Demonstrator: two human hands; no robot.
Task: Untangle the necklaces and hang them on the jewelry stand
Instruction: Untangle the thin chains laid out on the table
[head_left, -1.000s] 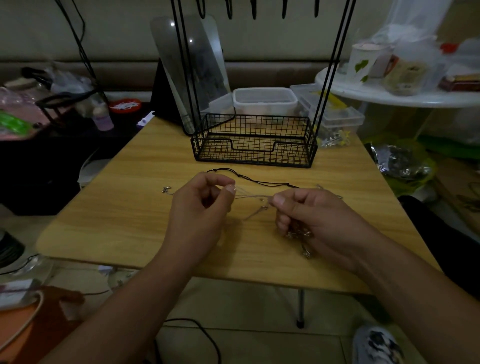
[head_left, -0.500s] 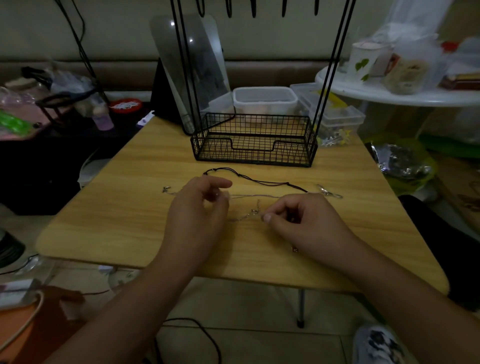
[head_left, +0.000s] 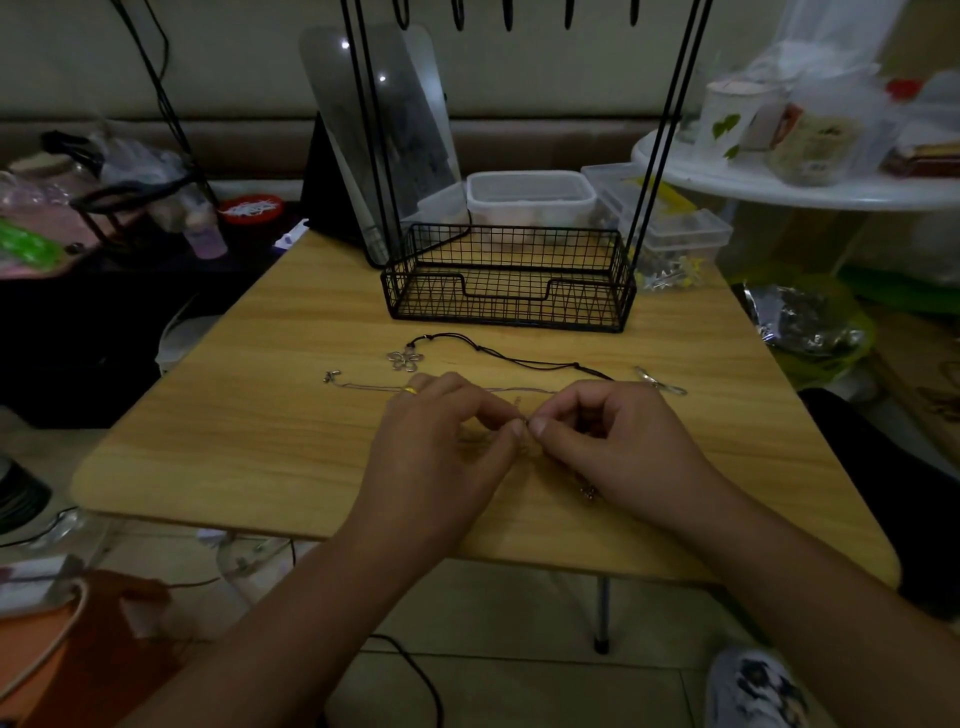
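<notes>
On the wooden table (head_left: 249, 436) lies a black cord necklace (head_left: 519, 357) with a silver flower pendant (head_left: 405, 359). Just nearer, a thin silver chain (head_left: 358, 385) runs left to right, its clasp end at the left. My left hand (head_left: 441, 447) and my right hand (head_left: 618, 441) meet fingertip to fingertip over the tangled part of the chain, both pinching it low over the table. A small pendant (head_left: 589, 492) shows under my right hand. The black wire jewelry stand (head_left: 509, 280) with its basket base stands behind, its hooks at the top edge.
A mirror (head_left: 379, 140) leans behind the stand's left side, and clear plastic boxes (head_left: 530, 195) sit behind it. Small clips (head_left: 670, 275) lie at the stand's right, a silver clip (head_left: 660, 382) near the cord's end. Cluttered surfaces flank the table.
Both hands dropped toward the table and came together, fingertips now touching over the tangle. The flower pendant, hidden before by my left hand, now shows.
</notes>
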